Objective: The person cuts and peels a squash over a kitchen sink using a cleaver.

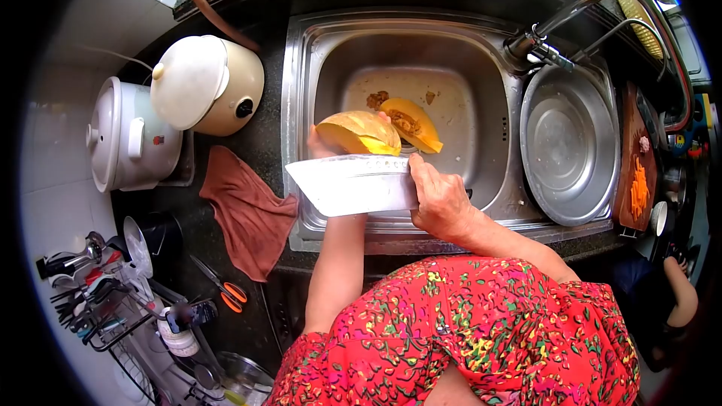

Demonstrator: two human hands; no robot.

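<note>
My right hand [441, 199] is closed around the handle of a broad-bladed kitchen knife [353, 186]. The wide blade lies across the front of the sink, its edge by a piece of pumpkin [359, 130]. That piece is in my left hand [319, 145], which is mostly hidden behind the blade and the pumpkin. Bright yellow flesh shows along the cut side near the knife. Another pumpkin wedge [415, 129], seeds and pulp in its hollow, rests on the sink floor just beyond. Loose bits of pulp [376, 100] lie at the back of the basin.
The steel sink [489, 188] has a tap [541, 48] and a large metal basin [569, 150] at its right. Farther right is a chopping board [626, 173] with carrot strips. Two cookers [226, 90], a brown cloth [248, 214] and scissors [226, 289] are left. Another person's arm [681, 293] shows at far right.
</note>
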